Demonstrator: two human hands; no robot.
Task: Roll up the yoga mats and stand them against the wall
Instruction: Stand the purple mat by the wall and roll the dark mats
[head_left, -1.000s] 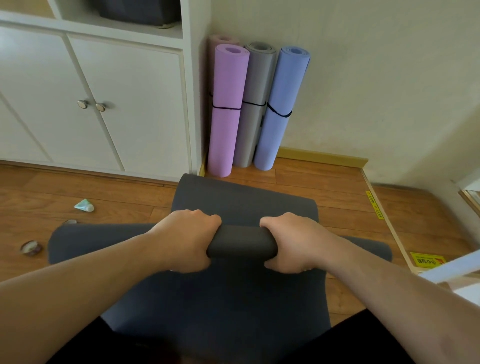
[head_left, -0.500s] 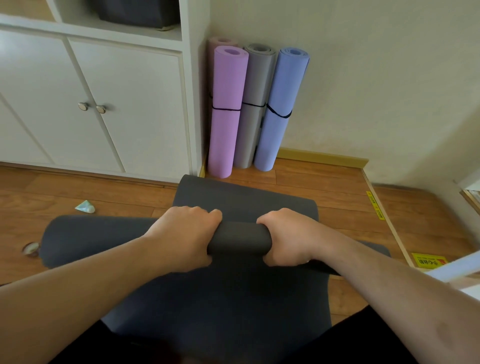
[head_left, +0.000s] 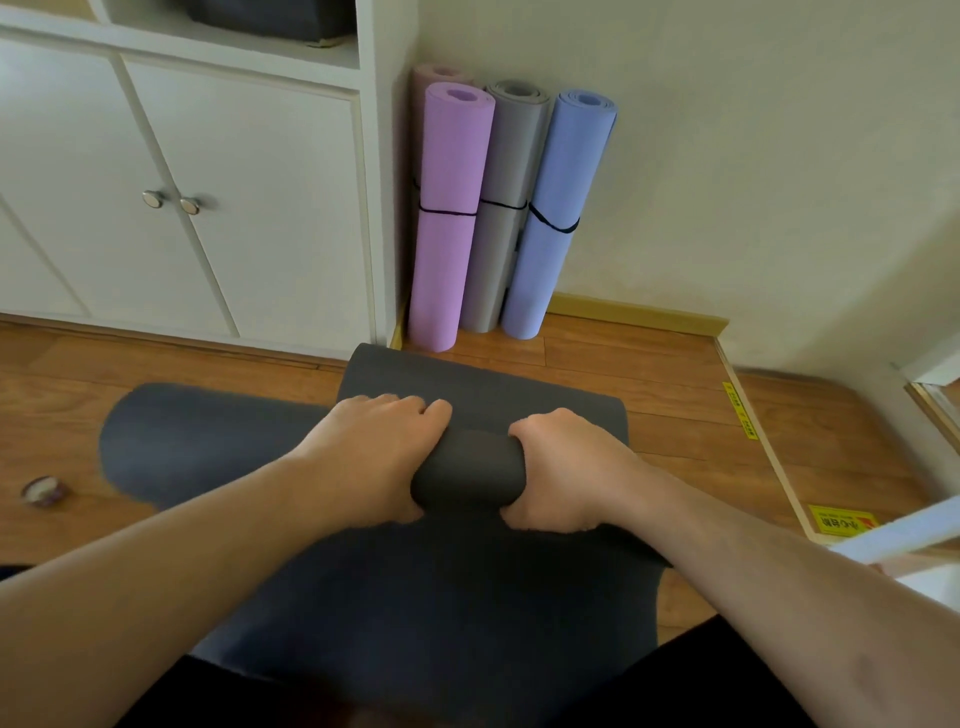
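Wooden floor (head_left: 649, 379), corner by white cabinet (head_left: 249, 208): three rolled mats (head_left: 488, 208) stand against wall. Left hand (head_left: 379, 457) and right hand (head_left: 566, 473) curl round dark grey mat roll (head_left: 467, 473); rolling step underway. Next: push roll forward evenly, keep edges aligned.

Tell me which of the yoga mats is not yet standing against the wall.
The dark grey mat: it lies on the floor, part-rolled under the left hand and right hand. The purple, grey and blue mats stand strapped.

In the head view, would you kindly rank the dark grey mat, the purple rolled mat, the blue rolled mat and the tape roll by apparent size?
1. dark grey mat, nearest the camera
2-3. purple rolled mat and blue rolled mat: too alike to rank
4. tape roll
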